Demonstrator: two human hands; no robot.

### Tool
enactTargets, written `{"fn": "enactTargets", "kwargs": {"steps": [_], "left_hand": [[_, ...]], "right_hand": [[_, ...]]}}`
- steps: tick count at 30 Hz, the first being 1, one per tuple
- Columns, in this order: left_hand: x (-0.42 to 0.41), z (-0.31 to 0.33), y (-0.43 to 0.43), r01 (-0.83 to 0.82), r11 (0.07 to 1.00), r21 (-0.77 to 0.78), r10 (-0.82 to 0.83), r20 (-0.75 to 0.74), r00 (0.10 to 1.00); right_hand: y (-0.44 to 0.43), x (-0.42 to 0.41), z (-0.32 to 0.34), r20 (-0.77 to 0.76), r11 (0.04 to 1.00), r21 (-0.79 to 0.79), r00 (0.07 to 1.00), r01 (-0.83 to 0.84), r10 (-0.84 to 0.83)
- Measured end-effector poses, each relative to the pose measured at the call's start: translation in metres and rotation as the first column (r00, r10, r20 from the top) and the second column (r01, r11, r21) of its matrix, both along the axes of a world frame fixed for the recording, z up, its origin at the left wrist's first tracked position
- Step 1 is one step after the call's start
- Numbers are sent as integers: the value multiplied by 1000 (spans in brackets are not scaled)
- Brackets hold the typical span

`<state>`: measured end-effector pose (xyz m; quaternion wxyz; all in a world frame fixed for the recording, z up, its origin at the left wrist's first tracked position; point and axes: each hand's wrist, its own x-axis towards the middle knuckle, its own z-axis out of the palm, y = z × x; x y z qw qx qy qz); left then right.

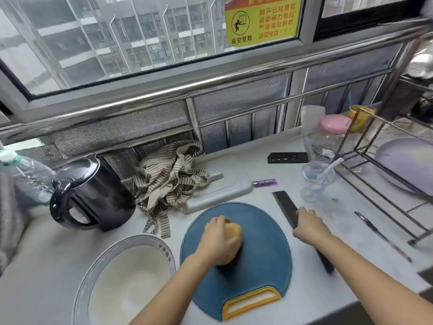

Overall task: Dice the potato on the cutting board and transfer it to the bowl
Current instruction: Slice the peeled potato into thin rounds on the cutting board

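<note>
Beside the board (264, 254) — kettle (89, 195), cloth (168, 181), bowl (145, 239)

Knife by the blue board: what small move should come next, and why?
Probably lift the knife over the potato for a first cut: the right hand grips it on the counter, while the left hand holds the whole potato on the cutting board.

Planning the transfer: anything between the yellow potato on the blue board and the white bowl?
Nothing visible. The white blue-rimmed bowl sits left of the round blue cutting board, bare counter between; the left hand grips the yellow potato.
</note>
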<state>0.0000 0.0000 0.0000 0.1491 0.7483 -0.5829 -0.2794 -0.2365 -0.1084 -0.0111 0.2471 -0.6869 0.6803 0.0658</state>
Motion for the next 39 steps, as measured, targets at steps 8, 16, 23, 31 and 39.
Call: {"fn": "enactTargets", "kwargs": {"steps": [8, 16, 23, 31, 39], "left_hand": [[-13, -25, 12, -111, 983, -144, 127, 111, 986], [-37, -39, 22, -309, 928, -207, 339, 131, 931], [-47, -46, 18, -420, 872, -249, 463, 144, 875], [-68, -51, 32, -462, 817, -346, 517, 85, 852], [-74, -50, 60, -581, 722, -377, 591, -102, 800]], "right_hand": [[1, -21, -25, -16, 999, -41, 999, 32, -33], [-19, -30, -24, 238, 993, 81, 966, 88, -105], [-31, -24, 7, 482, 973, 228, 873, -44, -74], [-21, -15, 41, 676, 909, 302, 737, -289, 11], [-7, 15, 20, 544, 808, 118, 718, -577, 434]]}}
